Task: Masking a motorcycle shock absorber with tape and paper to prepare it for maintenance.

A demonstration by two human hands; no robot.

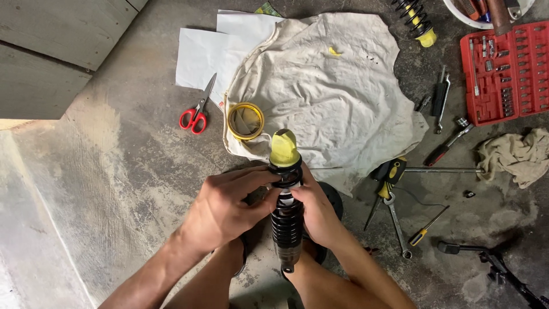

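Note:
A black coil-spring shock absorber [286,223] stands upright between my feet on the concrete floor. Its top end [284,147] is wrapped in yellow masking tape. My left hand [226,207] grips the upper spring from the left, fingers curled round the top collar. From the right, my right hand [316,213] clasps the same part of the spring. A roll of yellow tape [246,121] lies just beyond, on the edge of a cream cloth [326,86].
Red-handled scissors [196,114] lie on white paper sheets [203,54] at the left. At the right are a red socket set case [506,71], a ratchet, wrenches [396,220], screwdrivers [426,229], a rag [514,154] and a second taped shock absorber [417,23].

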